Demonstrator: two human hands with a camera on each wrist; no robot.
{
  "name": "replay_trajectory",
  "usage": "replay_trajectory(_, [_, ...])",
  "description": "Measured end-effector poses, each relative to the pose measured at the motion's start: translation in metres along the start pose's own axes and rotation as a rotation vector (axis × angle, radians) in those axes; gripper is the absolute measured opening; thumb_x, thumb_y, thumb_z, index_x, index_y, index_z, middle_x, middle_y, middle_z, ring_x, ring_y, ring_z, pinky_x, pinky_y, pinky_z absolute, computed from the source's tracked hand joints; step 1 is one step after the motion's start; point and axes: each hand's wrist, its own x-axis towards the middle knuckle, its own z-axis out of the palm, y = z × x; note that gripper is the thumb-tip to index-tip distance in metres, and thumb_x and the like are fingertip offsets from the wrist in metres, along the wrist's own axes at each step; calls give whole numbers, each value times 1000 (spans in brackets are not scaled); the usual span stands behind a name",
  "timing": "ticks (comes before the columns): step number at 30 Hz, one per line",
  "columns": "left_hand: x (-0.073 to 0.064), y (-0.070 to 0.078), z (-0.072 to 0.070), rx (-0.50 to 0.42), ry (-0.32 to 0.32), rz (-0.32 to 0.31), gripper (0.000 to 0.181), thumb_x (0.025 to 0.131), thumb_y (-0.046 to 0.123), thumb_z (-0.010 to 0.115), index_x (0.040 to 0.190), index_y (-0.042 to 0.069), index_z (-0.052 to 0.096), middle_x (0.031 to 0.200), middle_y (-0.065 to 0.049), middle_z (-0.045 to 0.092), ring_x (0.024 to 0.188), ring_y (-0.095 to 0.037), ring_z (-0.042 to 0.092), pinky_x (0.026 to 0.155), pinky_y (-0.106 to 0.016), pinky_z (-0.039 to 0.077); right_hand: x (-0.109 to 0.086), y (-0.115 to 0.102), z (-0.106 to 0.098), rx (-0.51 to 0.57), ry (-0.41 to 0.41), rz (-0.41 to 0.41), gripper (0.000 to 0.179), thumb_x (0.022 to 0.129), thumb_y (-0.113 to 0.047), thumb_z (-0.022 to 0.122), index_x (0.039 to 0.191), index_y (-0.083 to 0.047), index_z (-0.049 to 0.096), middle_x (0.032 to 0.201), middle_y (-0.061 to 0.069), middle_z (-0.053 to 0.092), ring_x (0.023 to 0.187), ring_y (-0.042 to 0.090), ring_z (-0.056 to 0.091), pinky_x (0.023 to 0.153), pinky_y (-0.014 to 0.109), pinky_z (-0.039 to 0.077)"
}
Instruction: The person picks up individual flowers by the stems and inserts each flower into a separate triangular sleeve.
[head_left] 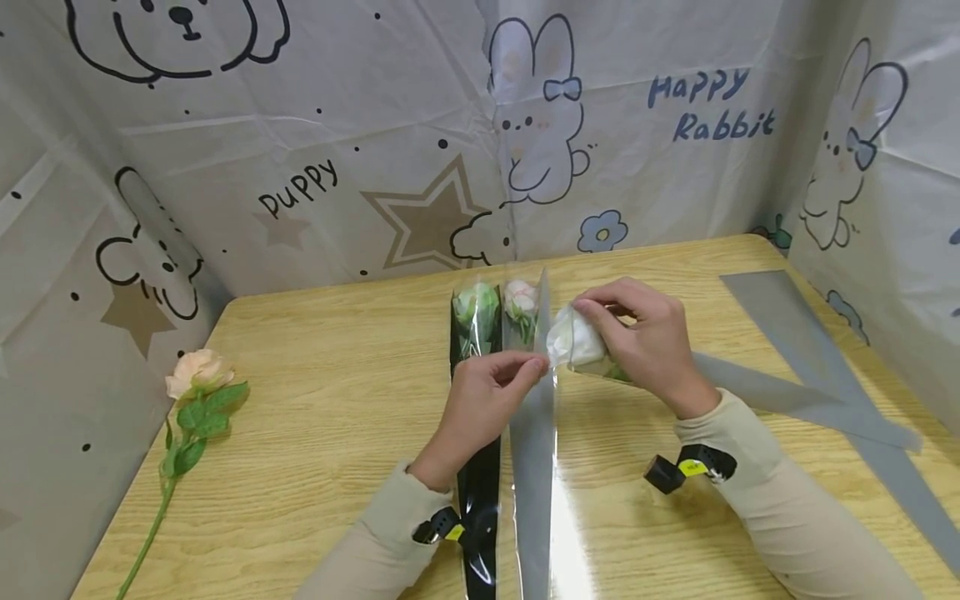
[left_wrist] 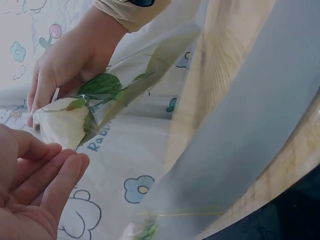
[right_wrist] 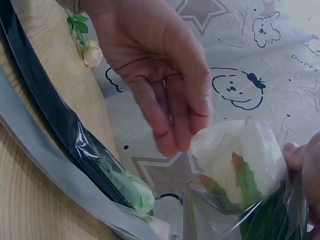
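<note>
Clear-fronted sleeve (left_wrist: 162,60): holds white rose (head_left: 577,337), raised between hands.
Right hand (head_left: 641,337): grips this sleeve beside the bloom.
Left hand (head_left: 483,398): fingertips at its mouth; pinching, cannot tell.
Black sleeve (head_left: 477,500): green rose (head_left: 476,307) inside.
Grey sleeve (head_left: 532,467), alongside: pale pink rose (head_left: 521,297).

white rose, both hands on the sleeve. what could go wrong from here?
Tearing: the left hand and right hand hold the thin clear sleeve near its mouth, so tugging might rip it.
Crushing: the right thumb sits close beside the white rose; squeezing may bruise petals.
Flattening: the left hand hovers over the black sleeve; dropping low might crease it.
</note>
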Motion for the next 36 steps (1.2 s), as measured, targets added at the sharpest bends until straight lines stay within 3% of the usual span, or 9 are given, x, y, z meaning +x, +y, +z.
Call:
replay_trajectory(6, [-1, 1, 1, -35, -9, 3, 22, 101, 27, 69, 110, 12, 81, 103, -4, 82, 94, -14, 78, 78, -23, 62, 1, 1, 0, 0, 2, 29, 4, 89, -4, 79, 93, -6, 80, 87, 8, 78, 79, -7, 65, 74, 6, 54])
replay_trajectory(15, [-4, 3, 4, -87, -1, 39, 22, 103, 24, 66, 116, 13, 79, 111, -5, 81, 101, -15, 78, 86, -24, 62, -5, -1, 8, 12, -61, 27, 4, 90, -4, 79, 93, -7, 80, 88, 5, 78, 79, -5, 66, 73, 8, 56])
replay_trajectory(22, [-5, 5, 7, -86, 16, 113, 22, 103, 19, 66, 117, 9, 78, 113, -8, 81, 101, -19, 78, 84, -22, 62, -12, -6, 15, 33, -100, 65, 5, 90, -7, 80, 94, -10, 81, 89, 4, 79, 80, 1, 69, 76, 10, 57])
replay_trajectory(29, [-6, 5, 12, -48, 34, 182, 21, 102, 17, 66, 116, 7, 79, 111, -9, 81, 99, -20, 79, 82, -20, 61, -17, -8, 18, 65, -121, 196, 5, 93, -12, 77, 97, -12, 80, 94, 4, 79, 83, -4, 69, 74, 13, 58])
replay_trajectory(36, [-6, 5, 12, -1, 66, 270, 21, 102, 16, 66, 116, 6, 78, 109, -9, 81, 96, -18, 79, 81, -22, 63, -15, -10, 18, 89, -109, 223, 5, 94, -11, 77, 97, -10, 80, 96, 8, 79, 83, -8, 68, 73, 11, 57])
